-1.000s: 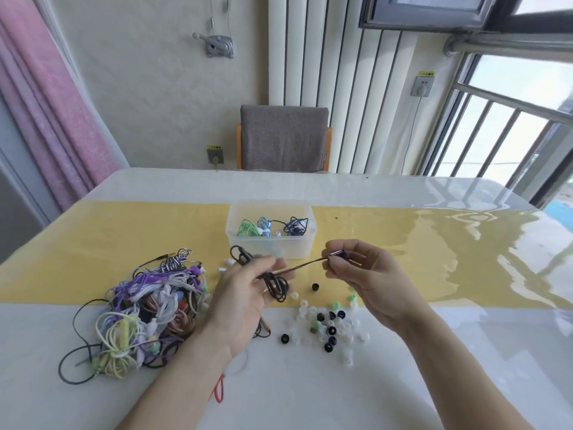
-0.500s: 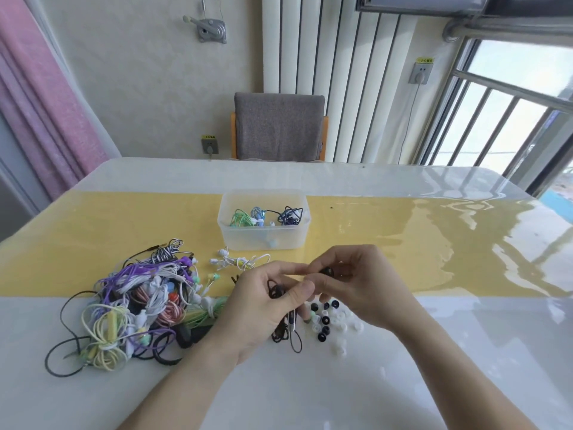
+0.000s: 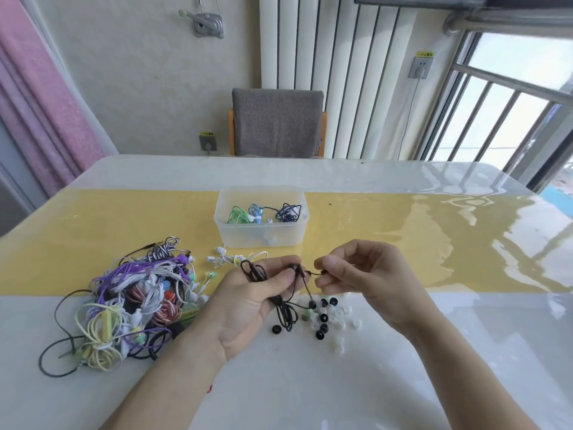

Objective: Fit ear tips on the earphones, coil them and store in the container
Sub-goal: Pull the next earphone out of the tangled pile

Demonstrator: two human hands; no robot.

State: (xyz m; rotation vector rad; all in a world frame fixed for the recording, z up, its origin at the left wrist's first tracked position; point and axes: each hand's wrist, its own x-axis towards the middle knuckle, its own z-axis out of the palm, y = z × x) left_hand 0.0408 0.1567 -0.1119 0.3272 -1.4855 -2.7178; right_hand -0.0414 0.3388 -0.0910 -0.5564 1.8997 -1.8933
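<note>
My left hand (image 3: pixel 248 302) grips a bundled black earphone cable (image 3: pixel 283 308), with loops sticking out above the thumb and hanging below the palm. My right hand (image 3: pixel 366 277) pinches one black earbud of that cable (image 3: pixel 322 272) between thumb and forefinger, close to my left fingertips. Loose ear tips (image 3: pixel 325 315), black, white and green, lie on the table just under both hands. The clear plastic container (image 3: pixel 262 234) stands beyond the hands on the yellow strip, holding green, blue and dark coiled earphones.
A tangled pile of earphones (image 3: pixel 124 302) in purple, white, yellow and black lies left of my left hand. A white earphone set (image 3: pixel 232 257) lies between the pile and the container. A grey chair (image 3: pixel 277 122) stands at the table's far side.
Both hands have drawn slightly apart after meeting at the middle. My right hand now pinches the earbud a little to the right, and the cable hangs lower from my left hand.
</note>
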